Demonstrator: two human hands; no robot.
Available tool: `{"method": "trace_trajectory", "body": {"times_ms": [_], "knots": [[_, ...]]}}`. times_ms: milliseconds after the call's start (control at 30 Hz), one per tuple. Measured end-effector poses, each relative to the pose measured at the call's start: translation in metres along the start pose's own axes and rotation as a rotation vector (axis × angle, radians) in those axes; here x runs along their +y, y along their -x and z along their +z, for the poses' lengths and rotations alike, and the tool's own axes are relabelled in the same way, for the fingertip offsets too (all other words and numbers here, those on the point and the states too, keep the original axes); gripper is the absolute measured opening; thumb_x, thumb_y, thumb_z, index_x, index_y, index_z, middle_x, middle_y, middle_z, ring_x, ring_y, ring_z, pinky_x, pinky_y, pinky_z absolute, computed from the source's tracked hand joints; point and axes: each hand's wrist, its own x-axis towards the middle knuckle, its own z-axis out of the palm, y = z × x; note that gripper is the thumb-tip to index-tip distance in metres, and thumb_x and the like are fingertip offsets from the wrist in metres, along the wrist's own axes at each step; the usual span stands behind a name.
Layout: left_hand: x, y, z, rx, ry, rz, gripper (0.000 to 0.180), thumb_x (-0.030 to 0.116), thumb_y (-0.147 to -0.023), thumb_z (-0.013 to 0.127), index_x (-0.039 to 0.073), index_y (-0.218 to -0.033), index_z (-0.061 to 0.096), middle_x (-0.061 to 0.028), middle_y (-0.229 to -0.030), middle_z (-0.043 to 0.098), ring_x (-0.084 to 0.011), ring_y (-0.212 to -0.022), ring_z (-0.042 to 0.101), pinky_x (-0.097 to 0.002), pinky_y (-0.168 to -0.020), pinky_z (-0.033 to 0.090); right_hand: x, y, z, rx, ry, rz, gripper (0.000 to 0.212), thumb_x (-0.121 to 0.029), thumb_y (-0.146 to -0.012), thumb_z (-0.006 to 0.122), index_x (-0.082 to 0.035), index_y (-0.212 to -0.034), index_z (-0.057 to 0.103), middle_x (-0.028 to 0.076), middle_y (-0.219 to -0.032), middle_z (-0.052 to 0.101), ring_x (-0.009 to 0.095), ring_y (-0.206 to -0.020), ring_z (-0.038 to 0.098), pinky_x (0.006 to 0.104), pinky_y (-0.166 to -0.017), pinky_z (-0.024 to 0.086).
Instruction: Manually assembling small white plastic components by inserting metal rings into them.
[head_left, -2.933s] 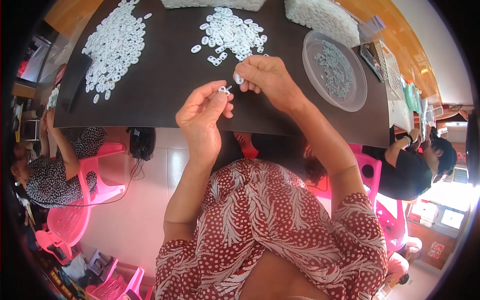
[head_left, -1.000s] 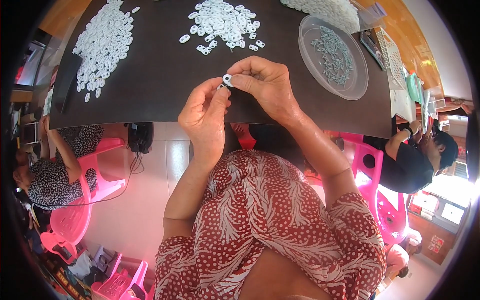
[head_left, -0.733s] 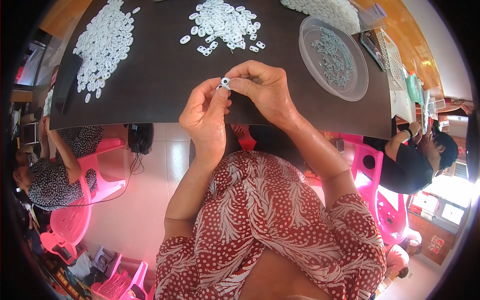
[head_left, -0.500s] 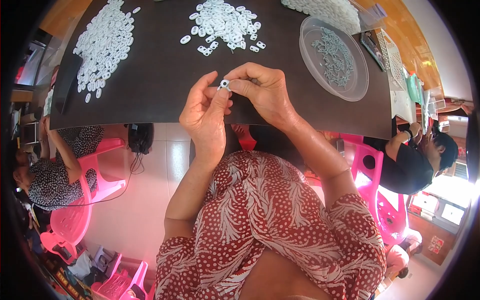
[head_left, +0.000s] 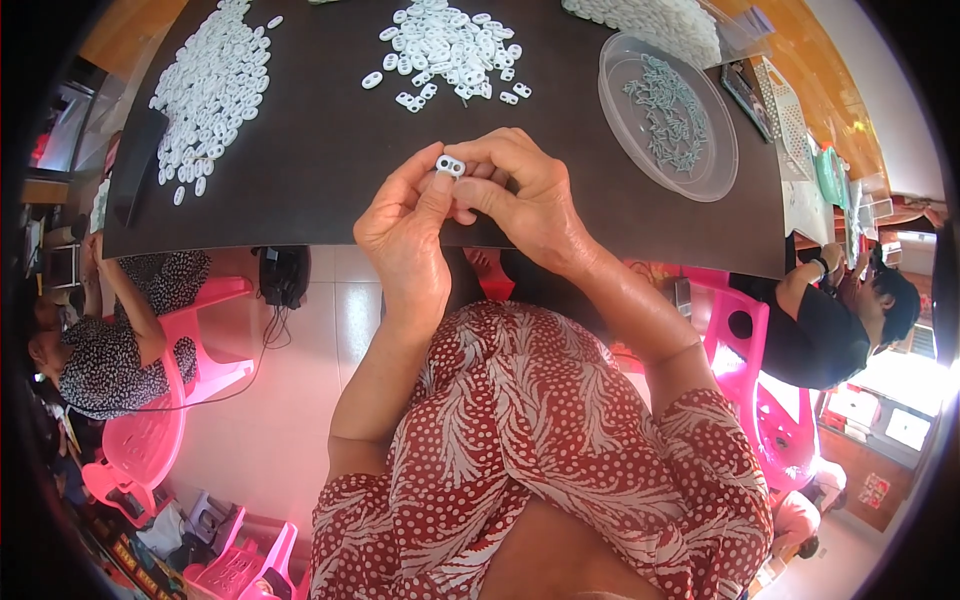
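Between my two hands, just above the near edge of the table, is a small white oval two-hole plastic piece [head_left: 450,164]. The thumb and fingers of my left hand [head_left: 408,215] pinch it from the left. My right hand [head_left: 525,195] is closed against its right side, thumb and fingertips pressed at the piece; whether they hold something else there is hidden. Beyond my hands lies a heap of similar white pieces [head_left: 450,48], with a few loose ones at its near side. A larger heap of white oval pieces [head_left: 212,85] spreads at the far left.
A round clear tub [head_left: 722,165] at the right holds many grey screws [head_left: 668,115]. Behind it stands a clear container of white pieces [head_left: 660,25], with a phone [head_left: 747,100] and white perforated basket [head_left: 785,115] alongside. People sit at both sides near pink chairs [head_left: 150,425].
The white piece has turned so both its holes now face up. My right hand's fingers have curled in closer around it, and my left fingers have closed in behind it.
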Motion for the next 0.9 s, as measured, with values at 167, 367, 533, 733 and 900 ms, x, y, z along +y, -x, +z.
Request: {"method": "trace_trajectory", "body": {"times_ms": [167, 367, 533, 733, 900], "knots": [[0.007, 0.000, 0.006, 0.064, 0.009, -0.066, 0.022, 0.003, -0.089, 0.057, -0.007, -0.108, 0.061, -0.0108, -0.090, 0.065, -0.0138, -0.073, 0.062, -0.0245, -0.065, 0.052, -0.001, 0.003, 0.003, 0.046, 0.034, -0.096, 0.026, -0.001, -0.071, 0.068, -0.001, -0.097, 0.065, 0.006, -0.083, 0.060, 0.021, -0.078, 0.052, 0.0319, -0.066, 0.045], [0.008, 0.004, 0.008, 0.078, 0.039, -0.063, 0.019, 0.002, -0.089, 0.058, -0.007, -0.105, 0.062, -0.0100, -0.087, 0.065, -0.0119, -0.072, 0.059, -0.0232, -0.065, 0.050, 0.008, 0.003, 0.007, 0.151, 0.139, -0.273, 0.028, 0.000, -0.068, 0.067, -0.001, -0.096, 0.065, 0.007, -0.084, 0.061, 0.022, -0.078, 0.053, 0.0323, -0.068, 0.045], [0.003, 0.004, 0.003, 0.023, 0.007, 0.029, 0.018, 0.002, -0.089, 0.059, -0.007, -0.104, 0.062, -0.0080, -0.084, 0.063, -0.0104, -0.066, 0.054, -0.0212, -0.061, 0.046, 0.008, 0.006, 0.010, 0.168, 0.110, -0.270, 0.029, 0.001, -0.068, 0.068, -0.001, -0.096, 0.065, 0.007, -0.084, 0.062, 0.022, -0.077, 0.053, 0.0322, -0.068, 0.045], [0.004, 0.002, -0.003, -0.036, -0.003, 0.057, 0.018, 0.001, -0.088, 0.060, -0.007, -0.104, 0.062, -0.0081, -0.084, 0.062, -0.0100, -0.065, 0.052, -0.0217, -0.058, 0.045, 0.003, 0.009, 0.011, 0.182, 0.060, -0.250, 0.030, 0.000, -0.068, 0.068, -0.001, -0.098, 0.065, 0.007, -0.083, 0.062, 0.022, -0.076, 0.053, 0.0322, -0.067, 0.045], [0.005, 0.002, -0.002, -0.054, -0.011, 0.061, 0.019, 0.001, -0.087, 0.060, -0.007, -0.105, 0.062, -0.0084, -0.086, 0.062, -0.0098, -0.066, 0.053, -0.0216, -0.058, 0.045, 0.002, 0.010, 0.012, 0.190, 0.043, -0.248, 0.032, 0.001, -0.069, 0.068, -0.001, -0.101, 0.064, 0.007, -0.083, 0.062, 0.022, -0.076, 0.053, 0.0321, -0.067, 0.045]]}}
